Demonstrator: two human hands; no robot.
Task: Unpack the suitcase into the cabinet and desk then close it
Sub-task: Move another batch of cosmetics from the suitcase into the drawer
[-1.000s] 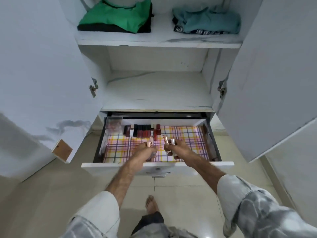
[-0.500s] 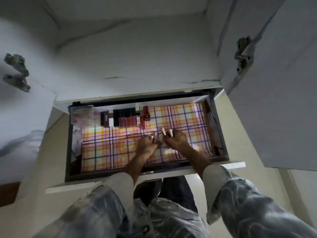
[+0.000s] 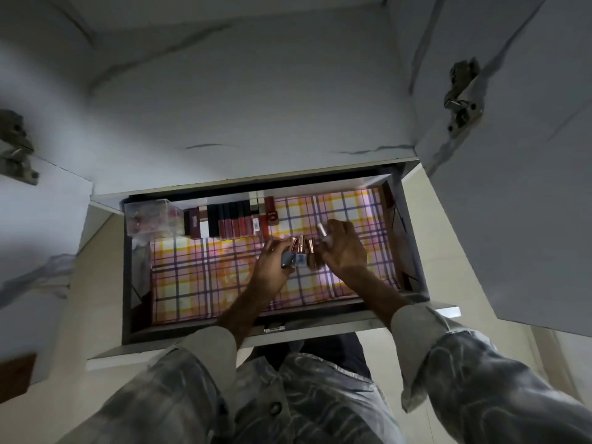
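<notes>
Left hand point(image 3: 272, 262): curled round small nail-polish bottles point(image 3: 299, 256) — greyish-blue glass bodies low in the palm, rose-gold caps pointing away toward the drawer back.
Right hand point(image 3: 344, 251): gripping more of the same kind, one pale-capped bottle point(image 3: 321, 230) sticking up between the fingers; exact count hidden by the knuckles.
Position of the bottles: hovering just above the liner, mid-drawer, right of the row already laid down; contact with the liner cannot be told.
Handling, judged: light, rigid, glass — breakable if dropped or knocked together, smooth enough to slip. Best taken by the body rather than the cap, set down one at a time, not tipped out as a bunch.
Checked liner point(image 3: 224, 277): pink, yellow and purple plaid paper covering the floor of the drawer, slightly rucked at the left edge.
Row of lipsticks point(image 3: 230, 221): dark and red tubes and cartons lying side by side against the back wall, left of centre, well apart from both hands.
Clear box point(image 3: 150, 216): transparent plastic, back-left corner, just beside the row, with pinkish contents too blurred to name.
Writing: small white label on one carton and faint lettering on a red one — neither legible; no brand readable anywhere.
Drawer point(image 3: 413, 238): pulled fully out below the bare cabinet shelf point(image 3: 250, 100).
Cabinet door point(image 3: 519, 174): swung open at right, hinge visible.
Suitcase: not in view.
</notes>
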